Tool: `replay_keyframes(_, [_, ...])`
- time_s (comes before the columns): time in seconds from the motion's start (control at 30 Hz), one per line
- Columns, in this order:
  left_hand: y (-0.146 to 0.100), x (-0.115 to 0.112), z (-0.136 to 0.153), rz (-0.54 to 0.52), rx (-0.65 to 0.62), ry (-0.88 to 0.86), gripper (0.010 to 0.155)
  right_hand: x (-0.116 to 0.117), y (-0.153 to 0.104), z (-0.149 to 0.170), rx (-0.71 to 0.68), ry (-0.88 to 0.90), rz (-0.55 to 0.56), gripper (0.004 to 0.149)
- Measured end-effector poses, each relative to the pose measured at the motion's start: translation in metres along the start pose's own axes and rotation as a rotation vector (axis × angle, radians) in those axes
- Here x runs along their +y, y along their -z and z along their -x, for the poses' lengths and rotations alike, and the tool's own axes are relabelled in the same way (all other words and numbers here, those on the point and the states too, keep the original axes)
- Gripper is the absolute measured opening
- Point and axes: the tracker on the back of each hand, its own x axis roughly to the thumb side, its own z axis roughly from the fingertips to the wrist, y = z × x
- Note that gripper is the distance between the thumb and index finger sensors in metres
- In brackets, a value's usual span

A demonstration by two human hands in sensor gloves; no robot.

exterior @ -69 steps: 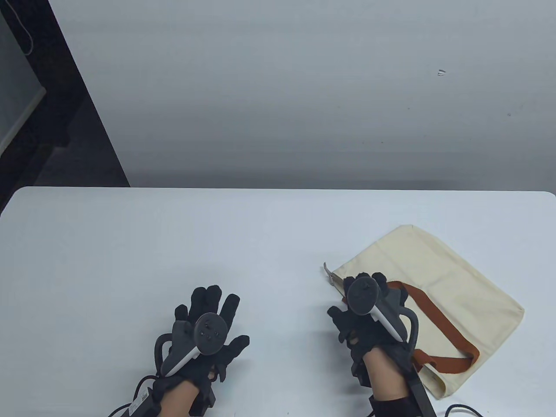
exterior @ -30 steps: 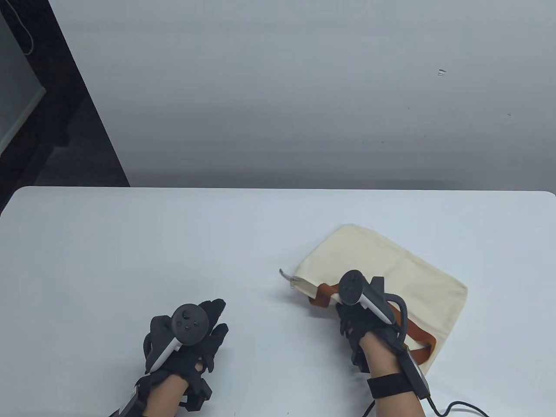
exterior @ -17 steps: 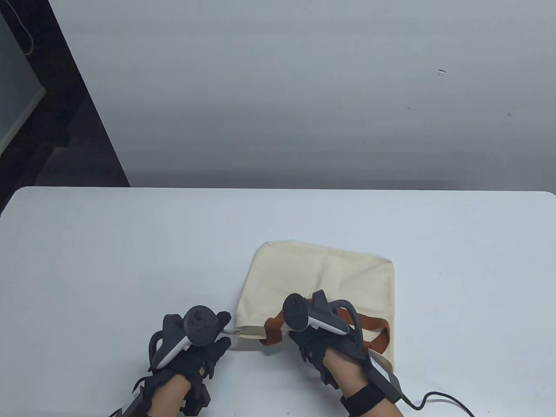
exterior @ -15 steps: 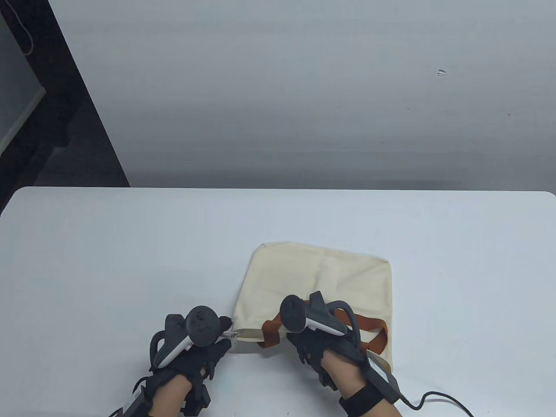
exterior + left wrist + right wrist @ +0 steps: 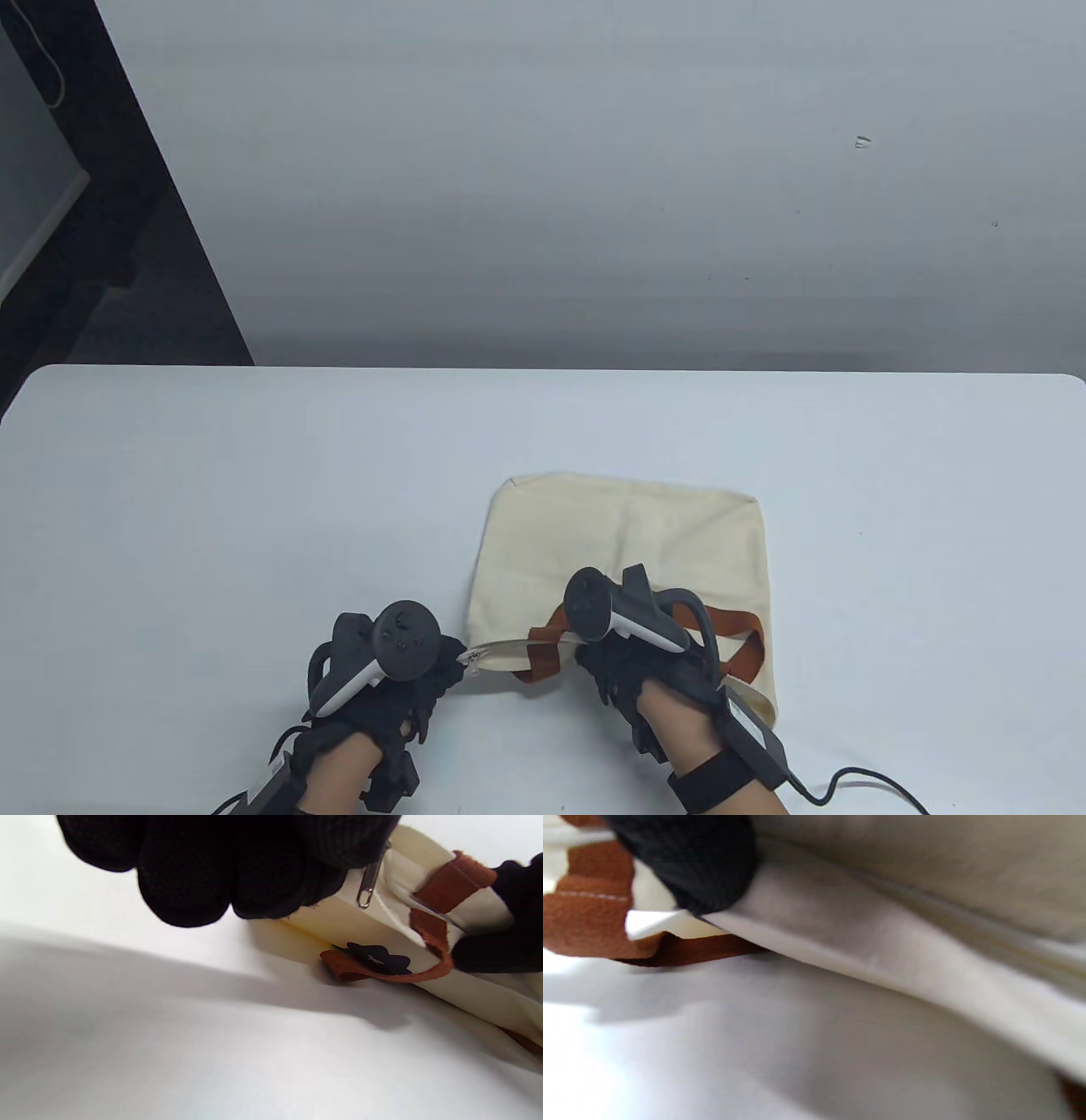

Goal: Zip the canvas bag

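Observation:
The cream canvas bag [image 5: 619, 543] lies flat at the table's front centre, its mouth edge toward me. Brown straps [image 5: 721, 624] lie across it. My left hand [image 5: 428, 675] grips the bag's left corner at the zip's end. In the left wrist view the metal zipper pull [image 5: 368, 887] hangs just below its curled fingers [image 5: 212, 870]. My right hand [image 5: 615, 666] grips the bag's mouth edge beside a strap loop [image 5: 543, 649]; its fingers [image 5: 500, 950] show pinching the canvas [image 5: 339, 921]. In the right wrist view a fingertip [image 5: 700, 866] presses the cream edge [image 5: 861, 942].
The white table [image 5: 254, 509] stretches left, right and behind the bag. A black cable [image 5: 865, 785] trails from my right wrist at the front edge. A grey wall rises behind the table, with a dark gap at the far left.
My right hand dragged the bag left and turned its mouth toward me. My left hand moved in and took the zip-end corner. Both hands have since shifted slightly right.

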Motion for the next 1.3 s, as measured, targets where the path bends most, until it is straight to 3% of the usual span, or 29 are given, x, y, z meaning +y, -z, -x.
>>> replay_keyframes(0.1, [0.001, 0.001, -0.002, -0.005, 0.000, -0.039, 0.041, -0.030, -0.028, -0.010, -0.029, 0.109, 0.146, 0.054])
replay_keyframes(0.17, [0.001, 0.001, -0.004, 0.003, -0.003, -0.040, 0.041, -0.038, -0.047, -0.027, -0.124, 0.169, 0.233, 0.053])
replay_keyframes(0.27, [0.002, 0.001, -0.006, 0.007, -0.009, -0.050, 0.041, -0.028, -0.061, -0.053, -0.184, 0.262, 0.243, 0.051])
replay_keyframes(0.37, [0.001, 0.000, -0.007, 0.016, -0.016, -0.052, 0.041, -0.003, -0.049, -0.069, -0.155, 0.273, 0.166, 0.053])
replay_keyframes(0.53, [0.001, -0.002, -0.008, 0.035, -0.039, -0.074, 0.041, 0.018, -0.038, -0.073, -0.054, 0.194, 0.154, 0.060])
replay_keyframes(0.6, [0.002, -0.004, -0.010, 0.054, -0.047, -0.081, 0.041, 0.023, -0.033, -0.073, -0.091, 0.200, 0.162, 0.061])
replay_keyframes(0.9, [0.005, -0.012, -0.016, 0.116, -0.068, -0.102, 0.042, 0.036, -0.023, -0.070, -0.124, 0.245, 0.136, 0.052])
replay_keyframes(1.3, [0.006, -0.014, -0.019, 0.125, -0.094, -0.093, 0.043, 0.038, -0.017, -0.067, -0.147, 0.277, 0.094, 0.047])
